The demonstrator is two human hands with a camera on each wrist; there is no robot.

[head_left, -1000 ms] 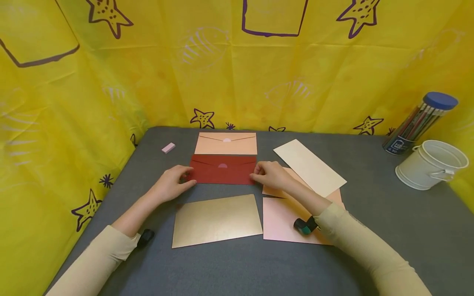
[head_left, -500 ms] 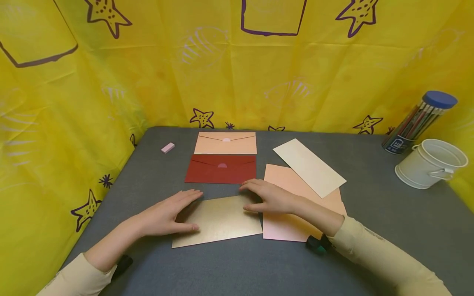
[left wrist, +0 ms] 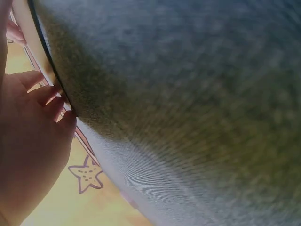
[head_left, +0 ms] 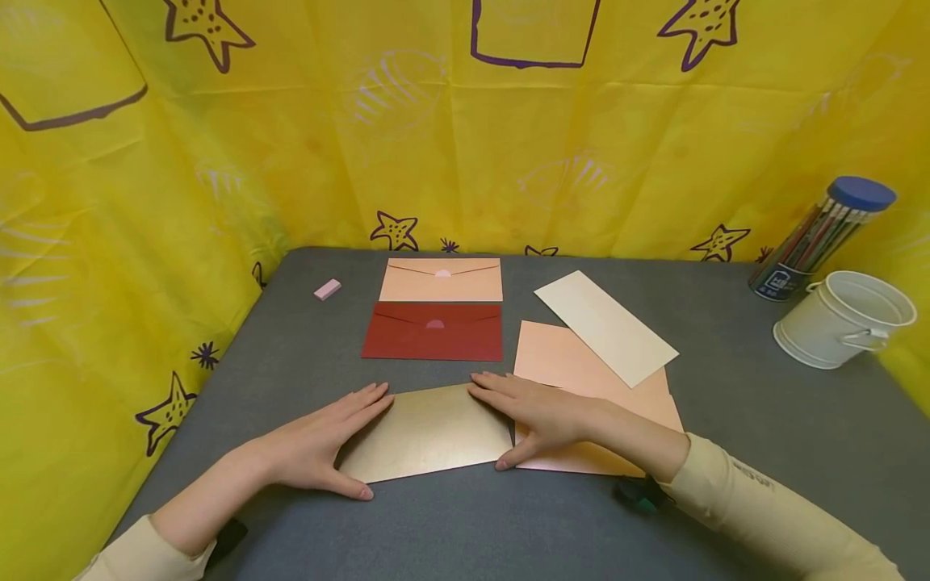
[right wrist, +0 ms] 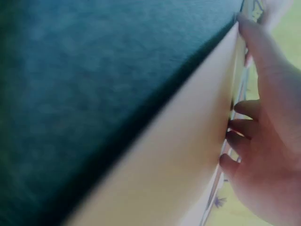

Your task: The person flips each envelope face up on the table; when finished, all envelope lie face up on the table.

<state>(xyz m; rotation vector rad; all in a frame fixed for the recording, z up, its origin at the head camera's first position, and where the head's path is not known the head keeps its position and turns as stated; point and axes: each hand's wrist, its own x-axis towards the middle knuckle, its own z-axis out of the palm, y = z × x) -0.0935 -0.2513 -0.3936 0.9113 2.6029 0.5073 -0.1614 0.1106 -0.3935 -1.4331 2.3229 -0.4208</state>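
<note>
A shiny gold envelope (head_left: 429, 432) lies slightly slanted on the grey table, its plain face up. At its left end is my left hand (head_left: 320, 444), fingers stretched along the top corner and thumb near the bottom corner. My right hand (head_left: 545, 411) spans the other end, fingertips at the upper right corner and thumb by the lower right one. In the right wrist view the right thumb (right wrist: 263, 42) and bent-looking fingertips (right wrist: 229, 165) lie near paper edges. Farther back, a red envelope (head_left: 432, 339) lies squarely below a peach envelope (head_left: 441, 282), both flap side up.
Several overlapping envelopes lie right of centre, including a cream one (head_left: 606, 327) and a peach one (head_left: 545, 347), partly under my right forearm. A pink eraser (head_left: 328, 290) sits at back left. A pencil tube (head_left: 821, 238) and a white bucket (head_left: 835, 323) stand at right.
Both hands have left the ends of the red envelope and come toward me, settling at the two ends of the gold envelope. The red envelope stays flat below the peach one.
</note>
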